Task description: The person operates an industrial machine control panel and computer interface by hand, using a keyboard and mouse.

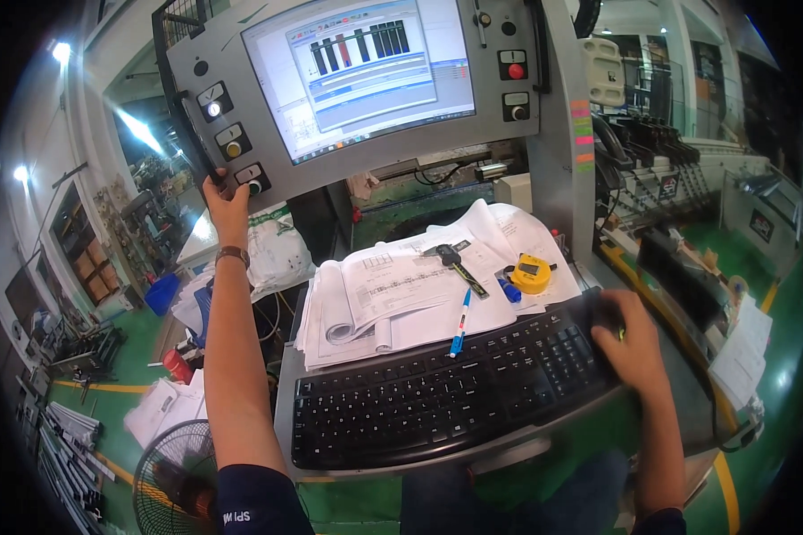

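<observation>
head view: l. hand [229,207] is up at the lower l. corner of a grey metal control panel [254,107], thumb & fingers apart, by the panel's edge & next to a small black rotary knob [255,187]; can't tell if it's gripping. dark band [232,255] on that wrist. r. hand [633,343] is bent over the r. end of a long black plastic keyboard [446,401], fingers curled; what's under the palm is hidden, so can't tell if it's pinching anything. kb lies in front of the person, below the panel. panel has a lit rectangular screen [366,67] w/ a row of dark bars, one red, plus a red round button [516,71] on its r. side. btwn panel & kb: a pile of white printed paper sheets [401,299], some curled. on the sheets: a black caliper [462,269], a yellow tape measure [532,275] r. of it, & a slim white-and-blue pen [461,323], its lower end at kb's top edge. lower l.: a round black wire-cage fan [174,481], nr the l. forearm. green floor [116,419] all around.
</observation>
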`<state>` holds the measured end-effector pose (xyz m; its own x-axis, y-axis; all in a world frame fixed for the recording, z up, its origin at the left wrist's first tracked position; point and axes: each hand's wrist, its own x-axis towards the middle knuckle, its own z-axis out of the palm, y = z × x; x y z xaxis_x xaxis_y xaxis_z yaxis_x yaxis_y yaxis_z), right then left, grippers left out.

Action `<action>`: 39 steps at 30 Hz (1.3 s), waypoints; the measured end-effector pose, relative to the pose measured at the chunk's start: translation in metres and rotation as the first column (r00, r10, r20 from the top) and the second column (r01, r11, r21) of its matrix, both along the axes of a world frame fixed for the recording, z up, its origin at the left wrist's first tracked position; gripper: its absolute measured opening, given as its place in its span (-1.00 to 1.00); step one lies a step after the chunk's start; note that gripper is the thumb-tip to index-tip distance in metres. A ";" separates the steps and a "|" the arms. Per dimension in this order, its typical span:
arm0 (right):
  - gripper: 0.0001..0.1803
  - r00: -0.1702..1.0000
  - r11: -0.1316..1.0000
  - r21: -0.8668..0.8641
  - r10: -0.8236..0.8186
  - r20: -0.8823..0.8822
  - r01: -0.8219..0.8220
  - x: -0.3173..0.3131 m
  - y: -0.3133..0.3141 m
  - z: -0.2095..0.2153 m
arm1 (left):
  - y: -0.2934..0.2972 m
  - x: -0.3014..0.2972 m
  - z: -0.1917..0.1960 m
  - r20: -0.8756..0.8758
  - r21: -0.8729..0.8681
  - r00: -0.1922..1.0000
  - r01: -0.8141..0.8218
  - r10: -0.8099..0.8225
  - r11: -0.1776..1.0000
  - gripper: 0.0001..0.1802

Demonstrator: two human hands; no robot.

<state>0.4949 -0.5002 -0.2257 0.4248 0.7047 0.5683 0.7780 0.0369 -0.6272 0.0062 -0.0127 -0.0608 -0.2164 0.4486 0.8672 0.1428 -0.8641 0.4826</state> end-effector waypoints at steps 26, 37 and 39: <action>-0.40 0.998 0.997 -0.074 0.020 0.064 -0.015 0.003 0.002 -0.003 | 0.004 0.002 0.002 0.009 -0.006 0.999 0.045 -0.045 0.999 -0.31; -0.41 0.997 0.997 -0.068 0.031 0.076 -0.026 0.002 -0.001 -0.007 | 0.000 -0.003 0.001 0.000 -0.022 0.999 0.037 -0.037 0.999 -0.28; -0.41 0.997 0.997 -0.081 0.002 0.075 0.004 0.001 -0.007 -0.007 | 0.004 0.010 -0.003 -0.010 -0.053 0.998 0.056 -0.057 0.997 -0.28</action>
<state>0.4959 -0.5072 -0.2332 0.3838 0.7495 0.5394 0.8227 -0.0123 -0.5683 0.0163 -0.0085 -0.0633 -0.1798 0.5045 0.8445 0.1000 -0.8446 0.5259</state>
